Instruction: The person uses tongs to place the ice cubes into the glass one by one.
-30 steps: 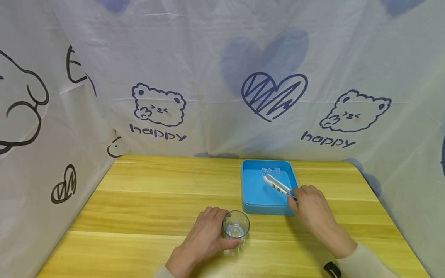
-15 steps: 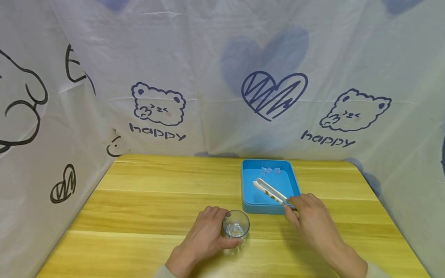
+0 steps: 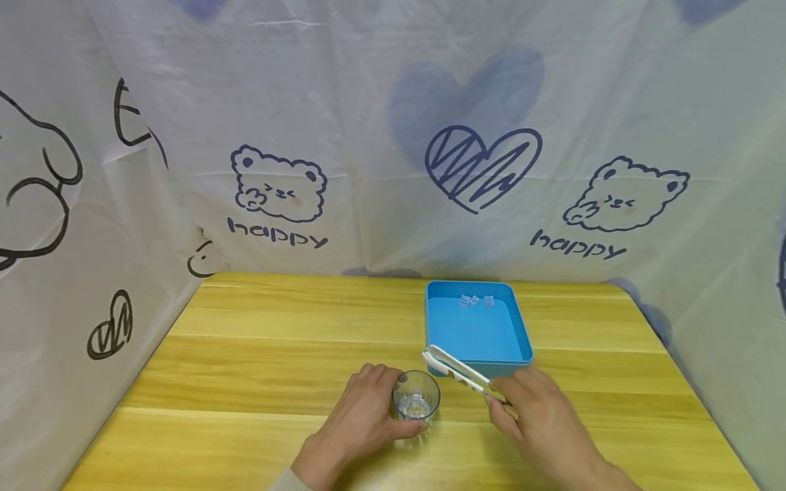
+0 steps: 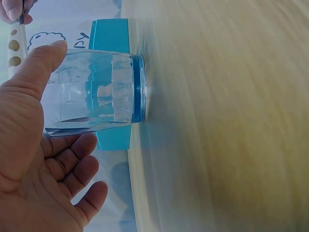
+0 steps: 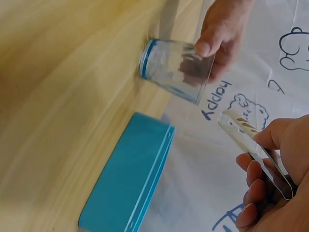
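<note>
My left hand (image 3: 359,419) holds a clear drinking glass (image 3: 424,390) upright on the table, thumb on the near side and fingers round the far side. Glinting clear shapes show in its bottom. In my right hand (image 3: 543,426) is a pair of small tongs (image 5: 240,131) with white, gold-patterned tips and a metal handle, pinched between thumb and fingers. The tongs' tips are nearly together, above and just right of the glass rim in the head view; I cannot tell whether they grip a clear cube. Several clear cubes (image 3: 488,301) lie at the back of the blue box (image 3: 475,334).
The blue box stands just behind the glass and to its right, its front wall near the tongs. A wood-grain table (image 3: 258,341) extends on both sides. White cloth (image 3: 368,123) with drawn bears and hearts hangs behind and along the sides.
My right hand has carried the tongs from over the blue box toward me and left, out past its front wall to beside the glass. The left hand and glass have stayed put.
</note>
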Action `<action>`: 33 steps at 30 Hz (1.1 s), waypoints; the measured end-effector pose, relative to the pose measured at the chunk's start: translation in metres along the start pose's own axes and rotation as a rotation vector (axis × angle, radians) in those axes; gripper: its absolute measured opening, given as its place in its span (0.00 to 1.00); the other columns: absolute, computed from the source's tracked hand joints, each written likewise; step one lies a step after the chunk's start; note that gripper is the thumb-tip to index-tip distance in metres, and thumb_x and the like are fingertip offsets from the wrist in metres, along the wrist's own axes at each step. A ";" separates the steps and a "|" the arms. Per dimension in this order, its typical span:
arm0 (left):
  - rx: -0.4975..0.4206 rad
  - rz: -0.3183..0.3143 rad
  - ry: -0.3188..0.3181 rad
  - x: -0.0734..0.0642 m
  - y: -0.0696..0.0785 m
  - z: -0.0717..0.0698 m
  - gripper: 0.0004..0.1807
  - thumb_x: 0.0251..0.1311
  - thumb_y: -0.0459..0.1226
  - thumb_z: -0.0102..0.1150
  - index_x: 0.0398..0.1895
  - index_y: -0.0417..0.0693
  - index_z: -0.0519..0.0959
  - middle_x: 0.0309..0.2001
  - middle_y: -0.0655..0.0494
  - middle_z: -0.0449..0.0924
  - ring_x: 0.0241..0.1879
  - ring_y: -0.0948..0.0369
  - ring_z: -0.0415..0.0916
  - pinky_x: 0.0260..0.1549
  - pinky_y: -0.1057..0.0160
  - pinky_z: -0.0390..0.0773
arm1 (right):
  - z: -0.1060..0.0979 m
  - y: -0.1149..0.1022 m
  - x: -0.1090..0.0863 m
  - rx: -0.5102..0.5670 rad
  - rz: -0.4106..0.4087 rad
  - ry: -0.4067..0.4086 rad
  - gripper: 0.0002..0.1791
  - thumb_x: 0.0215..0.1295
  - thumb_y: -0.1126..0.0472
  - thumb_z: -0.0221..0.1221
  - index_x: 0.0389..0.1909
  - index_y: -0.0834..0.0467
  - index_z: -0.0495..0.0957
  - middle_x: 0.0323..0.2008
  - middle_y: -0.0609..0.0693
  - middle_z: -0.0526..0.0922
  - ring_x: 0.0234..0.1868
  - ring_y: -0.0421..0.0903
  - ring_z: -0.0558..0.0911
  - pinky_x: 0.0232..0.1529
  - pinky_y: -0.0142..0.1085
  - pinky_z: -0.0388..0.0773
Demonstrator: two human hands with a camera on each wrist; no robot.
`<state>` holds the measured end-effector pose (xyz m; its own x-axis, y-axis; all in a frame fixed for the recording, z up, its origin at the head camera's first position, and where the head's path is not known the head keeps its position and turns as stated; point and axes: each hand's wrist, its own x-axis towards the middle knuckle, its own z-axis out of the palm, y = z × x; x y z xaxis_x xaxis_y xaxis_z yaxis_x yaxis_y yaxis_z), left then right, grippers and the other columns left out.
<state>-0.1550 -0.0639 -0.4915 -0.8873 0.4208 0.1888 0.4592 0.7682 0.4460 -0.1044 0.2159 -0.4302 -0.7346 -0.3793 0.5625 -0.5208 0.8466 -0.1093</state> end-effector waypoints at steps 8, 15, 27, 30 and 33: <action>0.001 -0.002 -0.005 0.000 0.000 0.000 0.41 0.49 0.65 0.76 0.58 0.49 0.81 0.49 0.59 0.81 0.48 0.61 0.71 0.50 0.56 0.74 | 0.008 -0.001 -0.012 0.046 -0.093 0.076 0.26 0.84 0.42 0.47 0.37 0.54 0.85 0.31 0.38 0.76 0.34 0.34 0.71 0.34 0.33 0.74; 0.003 -0.008 -0.009 0.000 -0.001 0.000 0.41 0.50 0.66 0.76 0.58 0.49 0.81 0.49 0.59 0.81 0.47 0.61 0.71 0.49 0.57 0.74 | 0.017 0.001 -0.019 0.073 -0.125 0.105 0.31 0.85 0.40 0.39 0.37 0.54 0.85 0.31 0.39 0.78 0.33 0.35 0.72 0.33 0.31 0.72; 0.002 -0.002 -0.002 0.000 -0.001 0.000 0.41 0.49 0.66 0.76 0.58 0.49 0.81 0.49 0.58 0.82 0.47 0.61 0.71 0.49 0.57 0.74 | 0.025 0.003 -0.024 0.089 -0.131 0.111 0.30 0.84 0.40 0.41 0.38 0.53 0.86 0.32 0.39 0.79 0.34 0.34 0.72 0.33 0.27 0.70; 0.001 0.001 0.000 -0.001 -0.001 0.000 0.41 0.49 0.66 0.76 0.58 0.49 0.81 0.49 0.58 0.82 0.47 0.61 0.71 0.49 0.57 0.74 | 0.028 0.004 -0.025 0.095 -0.141 0.117 0.30 0.84 0.41 0.40 0.38 0.52 0.86 0.32 0.39 0.78 0.34 0.34 0.72 0.34 0.27 0.70; -0.002 0.006 0.003 -0.001 -0.001 0.001 0.41 0.49 0.66 0.76 0.58 0.49 0.81 0.49 0.58 0.82 0.47 0.61 0.71 0.48 0.58 0.74 | 0.031 0.004 -0.025 0.108 -0.160 0.125 0.29 0.85 0.41 0.41 0.38 0.52 0.86 0.32 0.37 0.78 0.34 0.34 0.72 0.35 0.27 0.70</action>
<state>-0.1548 -0.0648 -0.4927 -0.8848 0.4239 0.1936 0.4642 0.7648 0.4467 -0.1021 0.2174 -0.4705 -0.5829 -0.4509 0.6759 -0.6749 0.7320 -0.0937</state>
